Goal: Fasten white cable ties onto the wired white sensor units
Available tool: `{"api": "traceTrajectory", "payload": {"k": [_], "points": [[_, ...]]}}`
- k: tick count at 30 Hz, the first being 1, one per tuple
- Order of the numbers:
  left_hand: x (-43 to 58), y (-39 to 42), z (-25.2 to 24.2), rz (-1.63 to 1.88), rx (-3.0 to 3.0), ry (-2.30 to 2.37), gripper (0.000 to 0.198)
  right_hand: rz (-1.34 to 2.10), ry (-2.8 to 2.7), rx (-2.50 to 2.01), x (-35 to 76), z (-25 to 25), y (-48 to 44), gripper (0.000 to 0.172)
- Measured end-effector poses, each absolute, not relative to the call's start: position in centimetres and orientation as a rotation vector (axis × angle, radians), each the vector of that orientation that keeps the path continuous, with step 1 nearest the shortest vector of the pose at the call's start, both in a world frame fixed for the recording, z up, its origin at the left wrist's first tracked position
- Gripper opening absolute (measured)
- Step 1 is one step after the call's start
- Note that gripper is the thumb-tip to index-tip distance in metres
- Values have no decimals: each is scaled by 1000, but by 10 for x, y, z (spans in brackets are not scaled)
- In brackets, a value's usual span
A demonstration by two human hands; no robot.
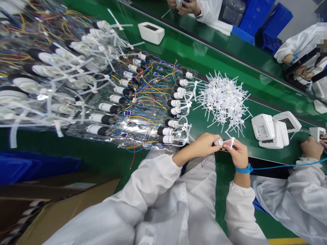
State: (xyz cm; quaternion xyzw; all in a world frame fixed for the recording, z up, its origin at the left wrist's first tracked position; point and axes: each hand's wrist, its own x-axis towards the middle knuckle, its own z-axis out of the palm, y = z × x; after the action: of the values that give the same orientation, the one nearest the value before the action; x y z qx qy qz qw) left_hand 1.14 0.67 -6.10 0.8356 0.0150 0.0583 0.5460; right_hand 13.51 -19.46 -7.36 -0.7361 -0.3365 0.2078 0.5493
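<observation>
My left hand (204, 145) is closed around a small white cylindrical motor or pump (218, 142), its white end showing past my fingers. Thin wires (203, 162) hang below that hand. My right hand (237, 151) pinches a white tube piece with a small fitting (232, 143), which meets the end of the cylinder. Whether the tube is fully on the cylinder I cannot tell. Just beyond my hands lies a heap of white tube pieces with fittings (224, 98). To the left, rows of white-and-black cylinders (167, 131) with coloured wires and tubes lie on clear plastic.
White device housings (265, 131) sit at the right, near a co-worker's hand (311, 148). A white device (151, 33) stands on the far side. A blue wrist strap cord (286, 166) runs right from my wrist. Blue bins (257, 17) are at the back, a cardboard box (71, 207) lower left.
</observation>
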Motion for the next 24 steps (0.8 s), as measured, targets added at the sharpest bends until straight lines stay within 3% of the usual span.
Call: {"api": "traceTrajectory", "payload": {"k": [10, 24], "points": [[13, 9, -60, 180, 1817, 81, 17, 494, -601, -1591, 127, -81, -193, 16], [11, 1, -64, 198, 1909, 124, 9, 364, -677, -1670, 128, -89, -197, 7]]}}
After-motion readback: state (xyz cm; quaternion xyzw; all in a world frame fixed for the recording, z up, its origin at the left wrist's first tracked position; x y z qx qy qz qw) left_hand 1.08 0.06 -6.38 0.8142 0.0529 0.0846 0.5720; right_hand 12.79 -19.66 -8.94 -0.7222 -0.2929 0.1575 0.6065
